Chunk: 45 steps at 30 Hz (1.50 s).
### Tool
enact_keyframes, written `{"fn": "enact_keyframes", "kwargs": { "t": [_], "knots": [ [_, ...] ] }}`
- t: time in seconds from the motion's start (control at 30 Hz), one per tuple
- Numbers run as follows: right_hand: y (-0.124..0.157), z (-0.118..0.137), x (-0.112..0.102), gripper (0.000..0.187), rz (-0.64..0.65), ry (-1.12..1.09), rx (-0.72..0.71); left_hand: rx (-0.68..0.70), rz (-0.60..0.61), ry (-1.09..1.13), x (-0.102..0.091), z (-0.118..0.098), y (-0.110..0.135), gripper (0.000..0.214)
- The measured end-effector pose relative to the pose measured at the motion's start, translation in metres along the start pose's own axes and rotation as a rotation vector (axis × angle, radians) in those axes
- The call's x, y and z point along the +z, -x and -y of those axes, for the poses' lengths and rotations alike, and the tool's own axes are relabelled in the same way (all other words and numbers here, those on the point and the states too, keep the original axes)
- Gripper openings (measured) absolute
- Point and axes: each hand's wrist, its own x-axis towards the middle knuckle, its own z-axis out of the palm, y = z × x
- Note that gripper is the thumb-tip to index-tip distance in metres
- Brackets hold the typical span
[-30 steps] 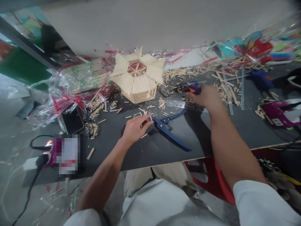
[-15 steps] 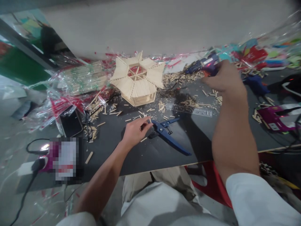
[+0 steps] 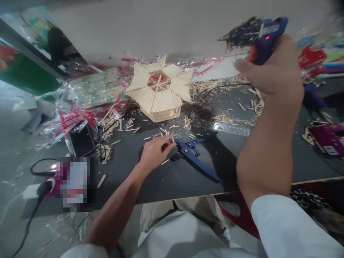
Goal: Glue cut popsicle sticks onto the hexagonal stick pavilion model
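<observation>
My right hand [image 3: 279,68] grips a dark blue hot glue gun [image 3: 258,37], raised above the back of the table with its glue-caked nozzle pointing left. A small red light glows on the gun's body. Between thumb and forefinger of my left hand [image 3: 158,151] is a short wooden stick [image 3: 173,139], pinched just left of the blue cutting pliers [image 3: 197,161]. The pliers lie on the table with their handles spread. Behind them stands a star-roofed wooden stick model [image 3: 165,100], its roof open in the middle.
Cut stick pieces [image 3: 228,117] litter the dark table [image 3: 150,190]. A clear plastic ruler [image 3: 233,128] lies right of the model. Plastic-wrapped stick bundles [image 3: 94,87], a phone [image 3: 82,139] and a purple power strip [image 3: 57,179] are at left; another purple strip [image 3: 326,138] is at right.
My right hand has lifted the glue gun up and to the right from the table's back. My left hand stays pinched on the stick. The view has shifted slightly.
</observation>
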Motion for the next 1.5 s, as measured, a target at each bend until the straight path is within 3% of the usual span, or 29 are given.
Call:
{"fn": "enact_keyframes", "kwargs": {
  "t": [0.13, 0.27, 0.4, 0.67, 1.5],
  "knots": [
    [0.012, 0.028, -0.014, 0.065, -0.093, -0.144, -0.314, 0.005, 0.003, -0.024, -0.001, -0.002, -0.001, 0.024],
    [0.024, 0.047, -0.023, 0.046, -0.040, 0.119, -0.427, 0.012, -0.016, -0.041, -0.002, -0.003, -0.001, 0.023],
    [0.028, 0.055, -0.016, 0.037, 0.056, 0.221, -0.547, 0.017, -0.027, -0.040, -0.001, -0.004, -0.002, 0.022],
    [0.024, 0.053, 0.005, 0.019, 0.153, 0.315, -0.575, 0.011, -0.028, -0.030, -0.001, -0.003, 0.000, 0.023],
    [0.022, 0.051, 0.010, 0.023, 0.196, 0.301, -0.511, -0.031, 0.018, -0.026, 0.000, -0.003, 0.002, 0.025]
  ]
}}
